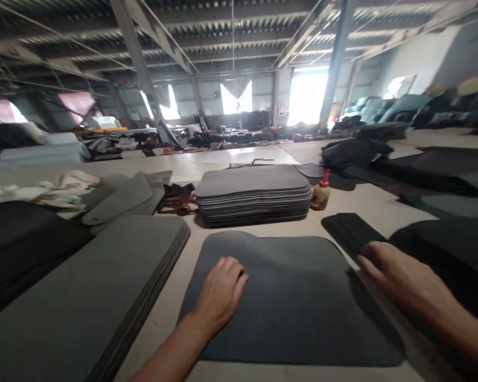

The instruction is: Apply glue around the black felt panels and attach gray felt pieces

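Note:
A dark grey sheet with rounded corners (287, 302) lies flat before me, its far edge slightly wavy. My left hand (223, 289) rests on its left part, fingers curled and thumb drawn in. A small dark spot shows between thumb and forefinger; what it is I cannot make out. To the right, my right hand (386, 265) bends its fingers over the near end of a dark strip (350, 231), its fingertips partly hidden. Beyond the sheet stands a neat stack of similar grey sheets (255, 183).
A glue bottle with a red nozzle (321, 193) stands right of the stack. Long stacked dark panels (103, 270) fill the left side. Dark pieces (454, 249) lie at right, and crumpled black material (354, 156) lies farther back. Scissor-like handles (179, 204) lie beside the stack.

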Available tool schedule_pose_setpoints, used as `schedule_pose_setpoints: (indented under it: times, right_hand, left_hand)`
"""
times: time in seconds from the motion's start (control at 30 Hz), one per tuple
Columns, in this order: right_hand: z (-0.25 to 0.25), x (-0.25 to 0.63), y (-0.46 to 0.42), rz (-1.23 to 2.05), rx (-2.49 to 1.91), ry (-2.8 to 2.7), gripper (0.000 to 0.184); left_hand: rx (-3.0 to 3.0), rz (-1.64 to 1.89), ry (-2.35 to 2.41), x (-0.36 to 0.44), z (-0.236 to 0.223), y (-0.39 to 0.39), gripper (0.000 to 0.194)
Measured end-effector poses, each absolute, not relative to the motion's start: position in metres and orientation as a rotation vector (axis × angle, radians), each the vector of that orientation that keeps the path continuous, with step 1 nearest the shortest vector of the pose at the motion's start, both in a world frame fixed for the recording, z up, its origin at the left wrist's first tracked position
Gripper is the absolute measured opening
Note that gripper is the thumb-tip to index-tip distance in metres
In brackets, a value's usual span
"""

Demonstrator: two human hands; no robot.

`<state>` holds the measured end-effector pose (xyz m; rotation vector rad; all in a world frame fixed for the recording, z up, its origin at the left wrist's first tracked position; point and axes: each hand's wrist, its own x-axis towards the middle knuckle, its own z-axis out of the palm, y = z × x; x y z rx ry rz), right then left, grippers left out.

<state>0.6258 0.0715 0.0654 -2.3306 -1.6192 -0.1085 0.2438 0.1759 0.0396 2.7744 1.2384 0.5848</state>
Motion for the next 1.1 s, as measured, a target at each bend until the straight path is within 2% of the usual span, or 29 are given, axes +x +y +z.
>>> schedule_pose_setpoints:
  times: [0.13,0.23,0.37,0.57,0.9,1.1]
  right_hand:
    - [0.084,0.634,0.115,0.265,-2.231,-1.61,0.026]
    - [0.075,0.643,0.146,0.423,-2.213,-1.589,0.017]
    - [0.055,0.654,0.17,0.561,-2.212,-1.533,0.015]
    - [0.044,0.656,0.185,0.617,-2.225,-1.505,0.01]
    - [0.055,0.65,0.191,0.728,-2.391,-1.426,0.017]
    - [0.057,0.646,0.19,0.699,-2.373,-1.425,0.013]
  left_hand:
    - [2.754,0.622,1.186,0.24,0.038,0.178,0.012]
    - [2.749,0.648,1.155,0.239,0.037,0.18,0.012]
    - [2.741,0.664,1.138,0.239,0.037,0.181,0.013]
    - [2.711,0.653,1.129,0.239,0.037,0.181,0.014]
    - [2.687,0.655,1.11,0.238,0.036,0.182,0.014]
    - [2.689,0.658,1.107,0.239,0.036,0.183,0.013]
